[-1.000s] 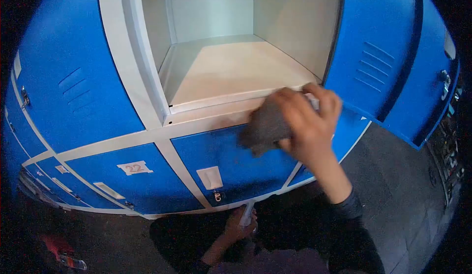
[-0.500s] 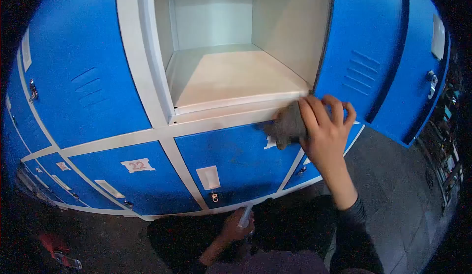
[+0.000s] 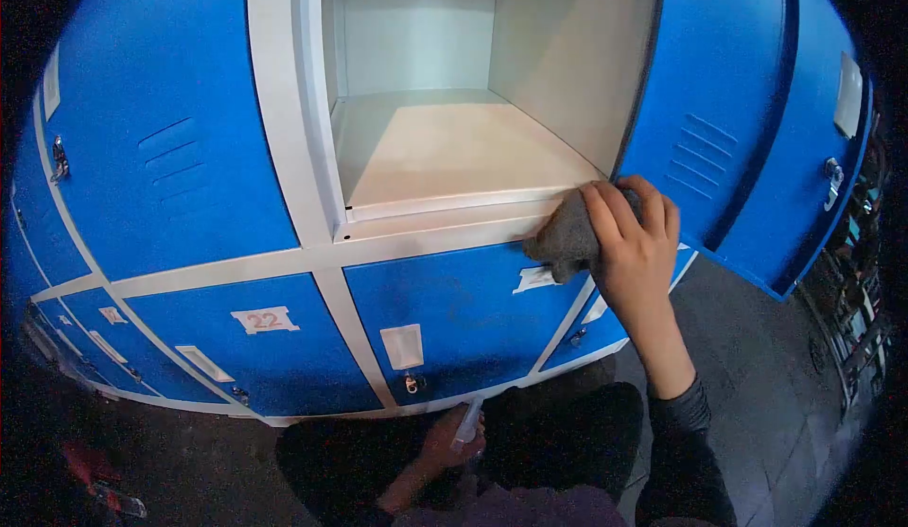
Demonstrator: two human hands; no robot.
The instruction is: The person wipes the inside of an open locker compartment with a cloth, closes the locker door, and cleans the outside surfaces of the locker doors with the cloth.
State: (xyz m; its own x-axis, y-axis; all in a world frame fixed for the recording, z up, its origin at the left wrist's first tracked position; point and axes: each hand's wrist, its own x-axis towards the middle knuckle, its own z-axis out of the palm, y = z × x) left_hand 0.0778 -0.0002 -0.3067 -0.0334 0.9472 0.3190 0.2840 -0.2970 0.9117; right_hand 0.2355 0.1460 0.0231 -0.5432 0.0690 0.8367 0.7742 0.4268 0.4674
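Looming ahead, blue-and-white lockers point(image 3: 322, 259): beyond both hands, number 22 off to the right hand's left.
Locker door point(image 3: 728, 82): out right of that hand, presumably leaving the compartment's front lip point(image 3: 454, 218) reachable.
Right hand point(image 3: 636, 248): fingers bent over a bunched gray cloth point(image 3: 567, 236), at the lip's right end, likely for firm pressure.
Left hand point(image 3: 446, 449): well below, wrapped round a translucent object point(image 3: 466, 425), too dim to name, apparently keeping it handy.
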